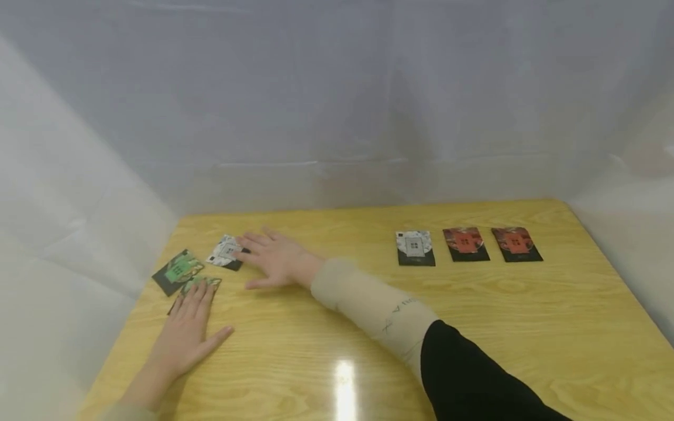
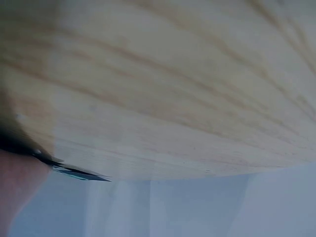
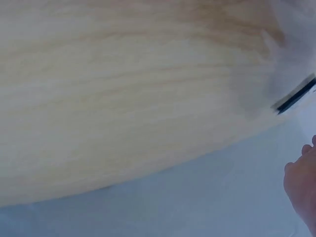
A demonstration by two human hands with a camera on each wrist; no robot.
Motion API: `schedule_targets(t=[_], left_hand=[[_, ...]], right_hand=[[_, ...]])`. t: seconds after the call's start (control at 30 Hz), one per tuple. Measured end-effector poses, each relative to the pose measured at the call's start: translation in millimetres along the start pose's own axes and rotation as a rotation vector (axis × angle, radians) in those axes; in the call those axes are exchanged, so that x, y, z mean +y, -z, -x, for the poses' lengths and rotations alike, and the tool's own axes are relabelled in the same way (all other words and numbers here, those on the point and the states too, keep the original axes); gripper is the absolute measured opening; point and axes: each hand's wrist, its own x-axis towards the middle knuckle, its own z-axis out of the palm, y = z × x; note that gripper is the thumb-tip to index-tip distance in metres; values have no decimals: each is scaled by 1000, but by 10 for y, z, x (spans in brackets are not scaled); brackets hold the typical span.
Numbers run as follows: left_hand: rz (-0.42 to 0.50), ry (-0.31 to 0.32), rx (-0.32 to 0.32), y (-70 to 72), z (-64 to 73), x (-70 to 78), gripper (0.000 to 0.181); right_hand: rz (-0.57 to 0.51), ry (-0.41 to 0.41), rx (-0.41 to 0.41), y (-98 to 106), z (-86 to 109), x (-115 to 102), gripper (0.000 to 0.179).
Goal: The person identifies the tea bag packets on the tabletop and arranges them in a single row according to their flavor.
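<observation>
My left hand [image 1: 186, 334] lies with straight fingers over a green-and-black card-like packet [image 1: 213, 282], covering most of it. Just beyond those fingers, another green packet [image 1: 176, 272] lies at a slant. In the left wrist view, a thin dark packet edge [image 2: 81, 174] shows by the hand [image 2: 19, 182]. Fingers spread, my right hand [image 1: 279, 257] reaches over the right edge of a white-and-black packet [image 1: 223, 251]. In the right wrist view that hand [image 3: 303, 180] appears apart from a dark-edged packet [image 3: 296, 96].
At the right of the wooden table [image 1: 295, 362] lie a white-and-black packet [image 1: 415, 248] and two red-and-black ones, a nearer-to-middle red packet [image 1: 466, 243] and an outer red packet [image 1: 516, 244]. Pale sheeting [image 1: 295, 117] hangs behind the table and along its sides.
</observation>
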Motion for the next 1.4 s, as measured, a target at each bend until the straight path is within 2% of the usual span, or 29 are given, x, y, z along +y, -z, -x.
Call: schedule_targets(t=[0.23,0.4,0.87,1.07,1.2,1.4], left_hand=[[-3,5,2,29,10,23,100],[-17,7,6,57,21,38,101],[-22,16,-8,85,9,53,102],[-17,6,9,37,21,28,101],[-17,2,17,18,22,19,101],[-13,15,-8,59,27,40,102]], right_hand=[[31,-21,-70,-98,-125,-224,80],[-10,-48,-121,-172,-123,-265,78],[-81,-6,-99,-267,-84,-126,80],[-46,9,-88,-298,-24,-49,84],[-32,16,-88,-322,37,19,86],[-51,21,-75,-372,203,141,86]])
